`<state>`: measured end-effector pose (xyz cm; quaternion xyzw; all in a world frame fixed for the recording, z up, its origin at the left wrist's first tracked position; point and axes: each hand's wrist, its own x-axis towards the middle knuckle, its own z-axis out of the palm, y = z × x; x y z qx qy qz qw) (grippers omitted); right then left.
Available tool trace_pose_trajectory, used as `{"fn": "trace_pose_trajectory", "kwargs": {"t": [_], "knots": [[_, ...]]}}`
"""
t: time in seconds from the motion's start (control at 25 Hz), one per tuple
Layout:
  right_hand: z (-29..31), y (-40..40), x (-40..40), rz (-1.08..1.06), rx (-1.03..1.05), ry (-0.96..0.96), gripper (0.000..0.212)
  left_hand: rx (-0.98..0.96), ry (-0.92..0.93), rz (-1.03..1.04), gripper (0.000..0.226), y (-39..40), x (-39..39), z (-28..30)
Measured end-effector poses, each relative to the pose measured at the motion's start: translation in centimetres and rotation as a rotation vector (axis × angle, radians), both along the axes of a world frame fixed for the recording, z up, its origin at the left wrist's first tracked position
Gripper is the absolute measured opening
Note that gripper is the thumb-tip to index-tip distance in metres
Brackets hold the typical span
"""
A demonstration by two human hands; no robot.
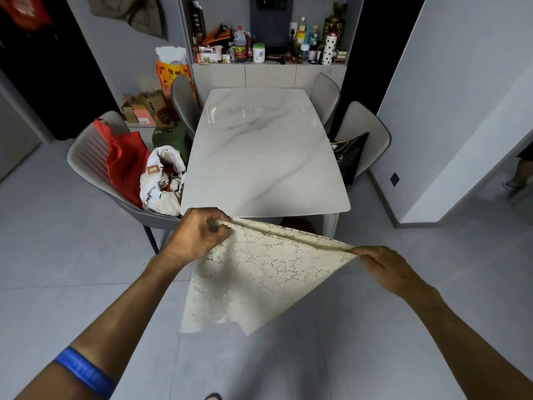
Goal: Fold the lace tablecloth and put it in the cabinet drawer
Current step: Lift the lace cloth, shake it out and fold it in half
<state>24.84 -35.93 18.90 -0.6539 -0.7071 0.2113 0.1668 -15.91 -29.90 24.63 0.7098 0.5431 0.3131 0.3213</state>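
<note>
The cream lace tablecloth (pixel 259 269) hangs folded in the air in front of the marble table's near edge. Its top fold runs taut between my two hands and the loose end drops toward the floor. My left hand (pixel 199 232) grips the left end of the fold, fingers curled round the lace. My right hand (pixel 383 267) pinches the right corner, lower than the left. The cabinet (pixel 268 76) with its pale drawer fronts stands against the far wall, behind the table.
The white marble table (pixel 265 157) fills the middle. Grey chairs flank it: the left one (pixel 86 157) holds red and white bags, the right one (pixel 366 131) a black bag. Bottles crowd the cabinet shelf (pixel 268 50). Grey tiled floor lies around me. A person's leg (pixel 522 174) shows far right.
</note>
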Motion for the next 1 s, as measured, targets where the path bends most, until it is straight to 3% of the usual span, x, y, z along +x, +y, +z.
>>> {"fn": "trace_pose_trajectory", "kwargs": {"t": [0.12, 0.36, 0.52, 0.6, 0.72, 0.88, 1.0], "knots": [[-0.6, -0.5, -0.8, 0.055, -0.032, -0.053, 0.026, 0.021, 0.024, -0.033, 0.02, 0.6, -0.9, 1.6], [1.6, 1.9, -3.0, -0.021, 0.147, 0.206, 0.006, 0.039, -0.018, -0.004, 0.01, 1.4, -4.5, 4.0], [3.3, 3.3, -4.2, -0.097, 0.128, 0.287, 0.023, 0.039, -0.032, -0.043, 0.007, 0.9, -5.5, 4.1], [4.2, 3.9, -4.4, -0.151, 0.15, 0.442, 0.032, 0.025, -0.088, -0.041, 0.002, 1.0, -5.9, 4.2], [5.1, 4.0, -4.8, -0.13, 0.114, 0.908, 0.04, 0.057, -0.174, -0.022, 0.004, 1.2, -6.0, 4.9], [4.5, 3.6, -5.7, -0.119, 0.072, 0.999, 0.026, 0.076, -0.302, -0.005, 0.012, 1.5, -6.0, 5.6], [4.9, 3.5, -5.7, -0.184, 0.097, 1.109, 0.022, -0.106, -0.507, 0.014, 0.039, 0.6, -5.8, 4.5]]}}
